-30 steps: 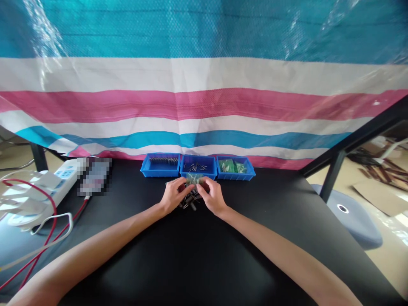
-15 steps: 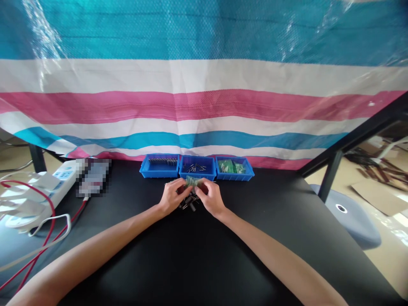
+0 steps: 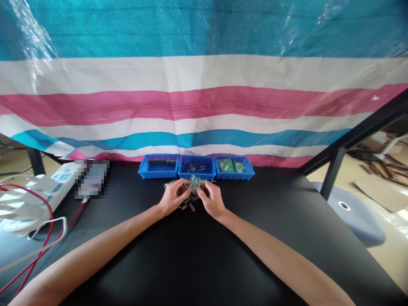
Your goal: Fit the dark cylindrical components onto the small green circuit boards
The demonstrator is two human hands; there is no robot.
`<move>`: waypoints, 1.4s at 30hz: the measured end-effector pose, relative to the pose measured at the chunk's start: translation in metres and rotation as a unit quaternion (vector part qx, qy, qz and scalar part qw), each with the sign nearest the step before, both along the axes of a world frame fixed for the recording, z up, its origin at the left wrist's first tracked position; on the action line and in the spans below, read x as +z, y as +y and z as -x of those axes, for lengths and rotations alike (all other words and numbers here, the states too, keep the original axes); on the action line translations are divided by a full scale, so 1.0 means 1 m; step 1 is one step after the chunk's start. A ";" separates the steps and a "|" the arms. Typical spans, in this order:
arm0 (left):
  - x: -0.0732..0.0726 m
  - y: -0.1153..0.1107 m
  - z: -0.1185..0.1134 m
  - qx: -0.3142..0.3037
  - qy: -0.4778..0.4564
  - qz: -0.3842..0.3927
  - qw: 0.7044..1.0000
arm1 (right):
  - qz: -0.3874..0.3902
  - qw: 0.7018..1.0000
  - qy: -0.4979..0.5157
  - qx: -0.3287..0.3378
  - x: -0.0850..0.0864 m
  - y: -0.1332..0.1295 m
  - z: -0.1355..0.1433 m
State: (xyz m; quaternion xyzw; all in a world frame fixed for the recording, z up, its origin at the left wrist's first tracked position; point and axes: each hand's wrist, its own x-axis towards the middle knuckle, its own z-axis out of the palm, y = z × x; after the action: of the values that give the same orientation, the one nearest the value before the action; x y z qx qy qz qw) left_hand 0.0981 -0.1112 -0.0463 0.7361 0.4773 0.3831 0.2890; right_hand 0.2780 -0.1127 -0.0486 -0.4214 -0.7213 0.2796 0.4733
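Observation:
Between my two hands is a small clear plastic bag (image 3: 195, 182) with greenish contents too small to make out. My left hand (image 3: 174, 196) pinches its left side with thumb and fingers. On its right side, the thumb and curled fingers of my right hand (image 3: 212, 199) grip it too. Below the bag, a pile of small black and metallic parts (image 3: 191, 206) lies on the black table, partly covered by my hands. Just beyond my left fingers a bit of another green piece (image 3: 168, 183) shows.
Three blue bins stand in a row behind my hands: a left bin (image 3: 157, 174) with metal pieces, a middle bin (image 3: 196, 174) with thin pins, and a right bin (image 3: 235, 174) with green bagged items. At left lie a power strip (image 3: 60, 182) and red and white cables. A striped sheet (image 3: 204, 102) hangs behind.
The bag has come up a little and shows more of its face between my hands. The green piece beyond my left fingers is more visible. My head view has shifted slightly.

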 end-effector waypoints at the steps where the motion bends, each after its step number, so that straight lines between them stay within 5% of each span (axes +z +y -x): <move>1: 0.000 0.000 0.000 -0.006 0.009 -0.003 1.000 | -0.010 1.000 -0.007 0.001 0.000 0.000 0.000; 9: 0.003 -0.002 0.001 -0.019 0.049 -0.074 0.996 | -0.073 0.996 -0.048 0.021 0.001 -0.005 0.002; 33: 0.001 -0.005 0.003 -0.014 0.036 -0.060 0.997 | -0.075 0.995 -0.058 0.034 -0.001 -0.006 0.002; 42: -0.002 -0.003 0.002 0.008 0.049 -0.114 0.992 | -0.048 0.998 -0.016 0.034 0.002 -0.005 0.000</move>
State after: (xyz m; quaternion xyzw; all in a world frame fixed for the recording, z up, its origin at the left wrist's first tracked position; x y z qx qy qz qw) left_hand 0.0965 -0.1145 -0.0478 0.7781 0.4505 0.4005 0.1765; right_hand 0.2775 -0.1179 -0.0465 -0.3783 -0.7550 0.2539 0.4717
